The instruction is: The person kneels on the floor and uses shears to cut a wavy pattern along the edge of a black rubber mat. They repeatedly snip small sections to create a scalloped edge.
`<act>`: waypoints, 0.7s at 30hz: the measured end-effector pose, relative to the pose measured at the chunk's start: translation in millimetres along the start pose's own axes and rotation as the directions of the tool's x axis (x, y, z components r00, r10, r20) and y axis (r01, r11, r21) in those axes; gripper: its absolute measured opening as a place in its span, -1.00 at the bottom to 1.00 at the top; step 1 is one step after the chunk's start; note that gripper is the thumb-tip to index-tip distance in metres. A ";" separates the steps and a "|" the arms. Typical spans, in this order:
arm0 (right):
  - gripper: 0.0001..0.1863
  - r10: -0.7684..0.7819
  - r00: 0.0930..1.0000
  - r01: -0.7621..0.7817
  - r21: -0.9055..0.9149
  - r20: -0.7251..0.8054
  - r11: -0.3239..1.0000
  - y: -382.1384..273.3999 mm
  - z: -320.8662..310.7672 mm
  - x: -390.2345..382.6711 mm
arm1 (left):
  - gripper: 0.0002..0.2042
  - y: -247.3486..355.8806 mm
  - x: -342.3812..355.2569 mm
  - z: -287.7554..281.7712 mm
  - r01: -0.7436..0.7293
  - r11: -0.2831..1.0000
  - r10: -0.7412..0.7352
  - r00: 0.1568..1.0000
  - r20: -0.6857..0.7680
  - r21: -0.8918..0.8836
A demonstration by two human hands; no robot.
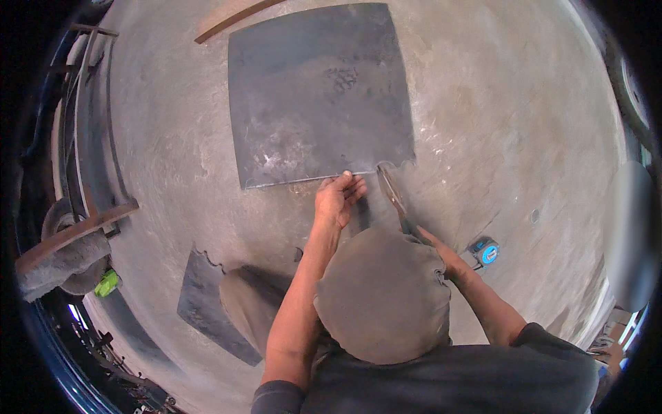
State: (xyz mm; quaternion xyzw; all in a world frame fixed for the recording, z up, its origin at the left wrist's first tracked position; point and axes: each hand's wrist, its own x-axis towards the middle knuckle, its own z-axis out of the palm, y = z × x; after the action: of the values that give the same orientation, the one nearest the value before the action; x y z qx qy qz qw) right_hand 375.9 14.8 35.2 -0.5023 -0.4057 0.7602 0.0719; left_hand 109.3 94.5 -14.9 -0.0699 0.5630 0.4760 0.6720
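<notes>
Much of the right hand (434, 245) is hidden.

A scuffed dark grey, near-square sheet (314, 90) lies on the floor (496, 124), metal shears (392, 189) at its near edge.

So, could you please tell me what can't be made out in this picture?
All in the head view:
Right hand: its grip on the metal tool is mostly hidden by the cap.
Smaller dark sheet: partly covered by the knee.
Brown strip: its far end is cut off by the top edge.
Pale shape at right: too blurred to identify.
</notes>
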 end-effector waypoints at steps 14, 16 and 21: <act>-0.18 -0.052 0.998 0.052 -0.013 0.020 0.999 -12.6 24.7 23.8 | -0.74 -2.4 6.4 -0.3 -0.015 0.997 0.011 0.998 0.054 0.081; -0.17 -0.064 0.998 0.064 -0.004 0.012 0.998 -24.2 29.2 21.0 | -0.74 0.2 -0.3 6.1 -0.007 0.993 0.003 0.999 0.034 0.117; -0.17 -0.025 0.997 0.022 -0.051 -0.074 0.998 -24.5 32.6 21.5 | -0.75 -0.6 -5.5 19.7 -0.014 0.993 0.008 0.999 0.050 0.117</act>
State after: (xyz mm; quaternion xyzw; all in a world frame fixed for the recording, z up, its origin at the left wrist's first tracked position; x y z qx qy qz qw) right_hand 331.4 24.4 42.3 -0.5271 -0.4277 0.7296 0.0831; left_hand 123.8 103.5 -3.6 -0.0153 0.5735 0.4474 0.6860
